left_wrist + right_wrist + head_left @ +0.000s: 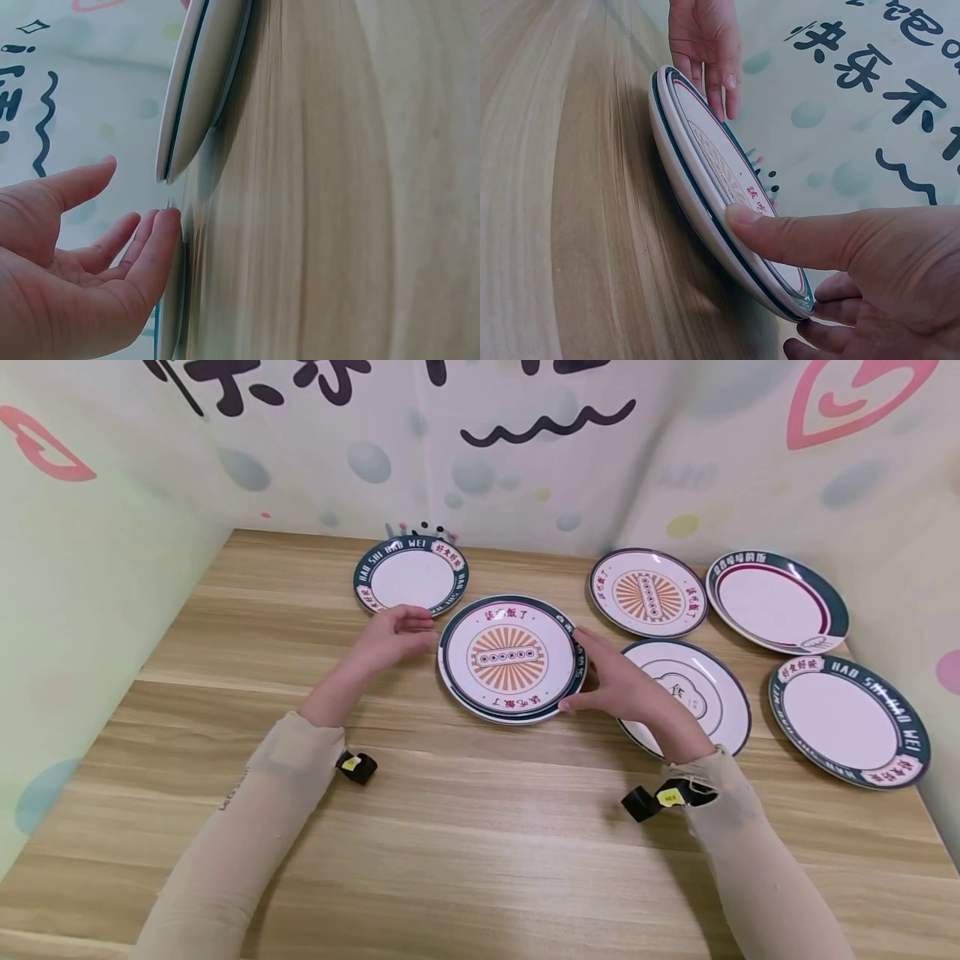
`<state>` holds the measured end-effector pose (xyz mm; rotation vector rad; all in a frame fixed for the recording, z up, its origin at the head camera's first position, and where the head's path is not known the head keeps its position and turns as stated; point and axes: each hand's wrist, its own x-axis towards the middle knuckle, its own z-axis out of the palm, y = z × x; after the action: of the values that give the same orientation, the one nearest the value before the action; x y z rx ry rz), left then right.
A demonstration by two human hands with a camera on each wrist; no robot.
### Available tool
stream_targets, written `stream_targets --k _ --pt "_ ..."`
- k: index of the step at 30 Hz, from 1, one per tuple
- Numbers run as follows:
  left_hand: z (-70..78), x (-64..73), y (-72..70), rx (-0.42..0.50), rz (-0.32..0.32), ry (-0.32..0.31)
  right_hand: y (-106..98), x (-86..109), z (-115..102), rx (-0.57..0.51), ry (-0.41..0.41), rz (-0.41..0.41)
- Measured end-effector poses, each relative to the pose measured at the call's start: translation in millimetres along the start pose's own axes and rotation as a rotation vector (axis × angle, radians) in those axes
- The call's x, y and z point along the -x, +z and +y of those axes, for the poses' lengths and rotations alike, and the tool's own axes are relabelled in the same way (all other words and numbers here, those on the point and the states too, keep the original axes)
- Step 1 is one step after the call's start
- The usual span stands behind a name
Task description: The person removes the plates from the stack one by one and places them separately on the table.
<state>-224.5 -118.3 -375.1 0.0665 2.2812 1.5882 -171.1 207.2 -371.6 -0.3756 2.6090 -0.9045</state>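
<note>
A white plate with an orange sunburst lies on a slightly larger plate with a dark green rim. My right hand grips this stack at its right side, thumb over the rims, the other fingers at the outer edge and partly hidden. Whether the stack's base touches the table is unclear. My left hand is just left of the stack, apart from it, fingers loosely bent and holding nothing. Behind that hand lies a green-rimmed plate, its near edge partly covered by the fingers in the head view.
To the right lie a smaller sunburst plate, a plate with a cloud-shaped emblem partly hidden by my right arm, a maroon-ringed plate and another green-rimmed plate. The wooden table meets a printed backdrop behind.
</note>
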Motion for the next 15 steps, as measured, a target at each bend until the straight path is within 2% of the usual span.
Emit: stream_targets --k 15 --pt "1.8 -3.4 12.0 -0.117 -0.040 -0.025 0.5 -0.6 0.8 0.002 -0.005 0.011"
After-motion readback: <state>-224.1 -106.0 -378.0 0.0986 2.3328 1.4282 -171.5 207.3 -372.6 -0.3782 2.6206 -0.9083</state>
